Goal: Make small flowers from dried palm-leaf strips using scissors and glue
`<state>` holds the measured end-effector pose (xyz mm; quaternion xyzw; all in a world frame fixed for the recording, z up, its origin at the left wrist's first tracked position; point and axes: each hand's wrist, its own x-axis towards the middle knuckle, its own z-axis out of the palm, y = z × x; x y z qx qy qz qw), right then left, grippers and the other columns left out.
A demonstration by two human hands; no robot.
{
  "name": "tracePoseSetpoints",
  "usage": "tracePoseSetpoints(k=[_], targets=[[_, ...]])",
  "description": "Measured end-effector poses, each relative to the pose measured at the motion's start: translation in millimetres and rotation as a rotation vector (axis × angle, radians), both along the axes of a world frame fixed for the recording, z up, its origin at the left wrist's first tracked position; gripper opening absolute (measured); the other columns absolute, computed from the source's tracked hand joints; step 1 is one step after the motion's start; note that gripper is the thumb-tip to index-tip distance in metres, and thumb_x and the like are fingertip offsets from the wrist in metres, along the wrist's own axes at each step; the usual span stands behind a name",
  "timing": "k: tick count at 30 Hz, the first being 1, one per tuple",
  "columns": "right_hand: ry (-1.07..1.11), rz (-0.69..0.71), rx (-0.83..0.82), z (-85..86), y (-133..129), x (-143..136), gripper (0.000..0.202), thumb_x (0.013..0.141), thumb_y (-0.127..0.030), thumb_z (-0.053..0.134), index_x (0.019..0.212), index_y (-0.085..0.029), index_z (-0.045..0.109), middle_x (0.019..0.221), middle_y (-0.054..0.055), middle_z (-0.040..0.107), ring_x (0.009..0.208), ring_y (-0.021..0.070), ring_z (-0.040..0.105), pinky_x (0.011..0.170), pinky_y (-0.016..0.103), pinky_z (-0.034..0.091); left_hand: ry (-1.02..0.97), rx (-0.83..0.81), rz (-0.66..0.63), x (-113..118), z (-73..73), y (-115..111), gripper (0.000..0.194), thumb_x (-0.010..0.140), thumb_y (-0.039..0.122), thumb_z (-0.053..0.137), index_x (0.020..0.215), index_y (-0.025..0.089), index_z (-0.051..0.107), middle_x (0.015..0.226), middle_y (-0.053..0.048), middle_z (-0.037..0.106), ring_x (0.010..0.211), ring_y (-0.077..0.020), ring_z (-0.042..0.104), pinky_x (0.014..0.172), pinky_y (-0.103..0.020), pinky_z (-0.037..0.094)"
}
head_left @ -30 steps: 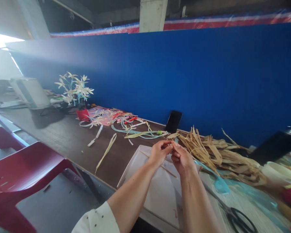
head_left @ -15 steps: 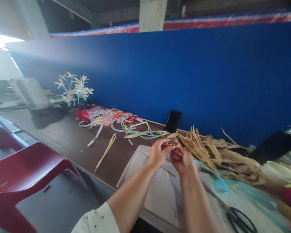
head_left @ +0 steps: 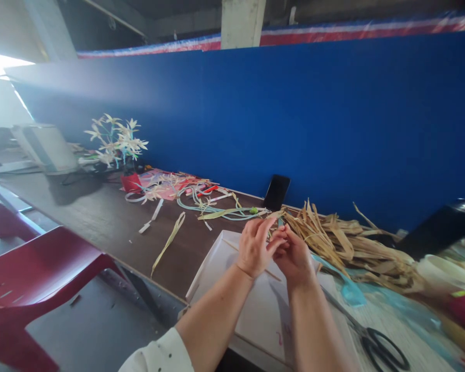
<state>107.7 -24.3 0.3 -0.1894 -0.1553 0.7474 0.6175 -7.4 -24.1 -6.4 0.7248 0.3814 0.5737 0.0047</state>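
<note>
Over a white box lid (head_left: 213, 263), both my hands are close together. My right hand (head_left: 294, 258) is closed in a pinch on a small piece that the fingers mostly hide; a bit of blue-green shows just above the fingertips. My left hand (head_left: 254, 248) curves over it from the left, fingers stretched and apart, its thumb close to the right fingers. A thin stick (head_left: 274, 276) lies on the lid under my hands. Dried tan leaf strips (head_left: 341, 243) are heaped just right of my right hand. Black-handled scissors (head_left: 380, 346) lie at the lower right.
A phone (head_left: 277, 192) leans on the blue partition (head_left: 352, 113). Pale tubing (head_left: 194, 206), a folded leaf strip (head_left: 169, 243) and artificial flowers in a red pot (head_left: 130, 182) are to the left. A white cup (head_left: 445, 274) stands right; a red chair (head_left: 42, 274) is at left.
My left hand has loosened from its pinch; its fingers are now raised and spread. The right hand stays in nearly the same place, still pinching.
</note>
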Motion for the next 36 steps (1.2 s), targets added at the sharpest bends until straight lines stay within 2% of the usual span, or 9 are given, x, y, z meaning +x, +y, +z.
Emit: tracePoseSetpoints(k=[4, 8, 11, 15, 20, 26, 32, 36], targets=[[-0.017, 0.020, 0.030, -2.0, 1, -1, 0.019, 0.070, -0.019, 0.069, 0.081, -0.017, 0.054, 0.058, -0.008, 0.047, 0.042, -0.0010, 0.040, 0.037, 0.006, 0.034, 0.020, 0.053, 0.045, 0, 2.0, -2, 0.052, 0.078, 0.040, 0.058, 0.124, 0.020, 0.045, 0.111, -0.010, 0.056, 0.105, -0.0213, 0.049, 0.096, -0.037, 0.039], [-0.066, -0.037, 0.060, -1.9, 1, -3, 0.018, 0.071, -0.021, 0.068, 0.079, -0.016, 0.053, 0.057, -0.008, 0.047, 0.041, 0.0002, 0.038, 0.034, 0.008, 0.032, -0.012, 0.002, 0.046, -1, 5.0, -3, 0.037, 0.081, 0.033, 0.054, 0.116, 0.021, 0.052, 0.106, -0.009, 0.058, 0.101, -0.0198, 0.051, 0.094, -0.036, 0.039], [-0.045, -0.074, 0.081, 0.4, -1, -3, 0.017, 0.072, -0.016, 0.066, 0.075, -0.016, 0.050, 0.061, -0.007, 0.046, 0.042, 0.0004, 0.038, 0.033, 0.008, 0.031, -0.076, -0.041, 0.003, -3, 4.9, 0, 0.026, 0.085, 0.024, 0.047, 0.109, 0.021, 0.056, 0.103, -0.008, 0.059, 0.101, -0.0181, 0.051, 0.094, -0.035, 0.040], [-0.012, -0.167, 0.136, 5.1, -1, 2, 0.023, 0.066, -0.008, 0.065, 0.078, -0.018, 0.048, 0.058, -0.009, 0.040, 0.043, 0.0011, 0.038, 0.033, 0.008, 0.032, -0.189, -0.121, -0.067, -6, 1.0, 9, 0.023, 0.087, 0.017, 0.040, 0.101, 0.019, 0.058, 0.097, -0.006, 0.062, 0.095, -0.0156, 0.054, 0.087, -0.031, 0.044], [0.048, -0.300, 0.179, 8.7, -2, 13, 0.028, 0.062, -0.005, 0.067, 0.078, -0.018, 0.047, 0.060, -0.009, 0.042, 0.046, 0.0007, 0.043, 0.036, 0.008, 0.037, -0.246, -0.232, -0.078, -6, -9.3, 22, 0.021, 0.085, 0.018, 0.043, 0.097, 0.018, 0.061, 0.094, -0.006, 0.064, 0.091, -0.0156, 0.056, 0.083, -0.031, 0.045], [0.179, -0.403, 0.183, 7.3, -4, 22, 0.029, 0.065, -0.005, 0.070, 0.080, -0.018, 0.049, 0.070, -0.009, 0.053, 0.041, -0.0036, 0.042, 0.032, 0.007, 0.033, -0.386, -0.344, -0.066, -4, -21.2, 32, 0.016, 0.080, 0.021, 0.053, 0.091, 0.017, 0.064, 0.090, -0.006, 0.064, 0.087, -0.0157, 0.057, 0.080, -0.030, 0.045], [0.150, -0.486, 0.177, 3.6, -3, 25, 0.026, 0.067, -0.011, 0.072, 0.078, -0.018, 0.050, 0.066, -0.010, 0.053, 0.041, -0.0026, 0.042, 0.033, 0.009, 0.035, -0.459, -0.572, -0.101, -3, -19.8, 32, 0.017, 0.076, 0.032, 0.057, 0.079, 0.018, 0.066, 0.076, -0.003, 0.064, 0.073, -0.0145, 0.057, 0.070, -0.026, 0.043], [0.113, -0.483, 0.170, 2.6, 0, 25, 0.028, 0.065, -0.012, 0.074, 0.076, -0.018, 0.050, 0.067, -0.010, 0.055, 0.043, -0.0025, 0.044, 0.033, 0.007, 0.035, -0.479, -0.616, -0.144, -3, -18.0, 30, 0.021, 0.077, 0.037, 0.055, 0.079, 0.018, 0.065, 0.069, -0.001, 0.063, 0.064, -0.0124, 0.055, 0.063, -0.023, 0.041]])
